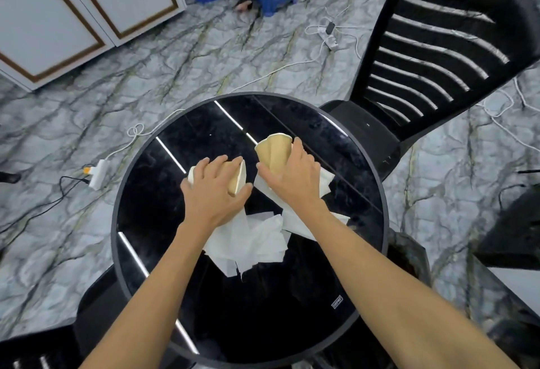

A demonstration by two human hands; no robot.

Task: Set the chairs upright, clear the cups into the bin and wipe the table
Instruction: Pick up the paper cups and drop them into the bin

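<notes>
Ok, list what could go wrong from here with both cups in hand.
1. Both cups, under the left hand and the right hand, look crushed; any dregs could leak onto the glossy table.
2. Loose tissues could slide off when the cups are lifted.
3. Cables on the floor are a trip hazard.

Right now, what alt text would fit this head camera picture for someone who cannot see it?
Seen from above, a person's left hand and right hand each grip a crumpled paper cup, the left cup and right cup, over white tissues on a round black table. A black chair stands upright behind it on marble floor.
</notes>
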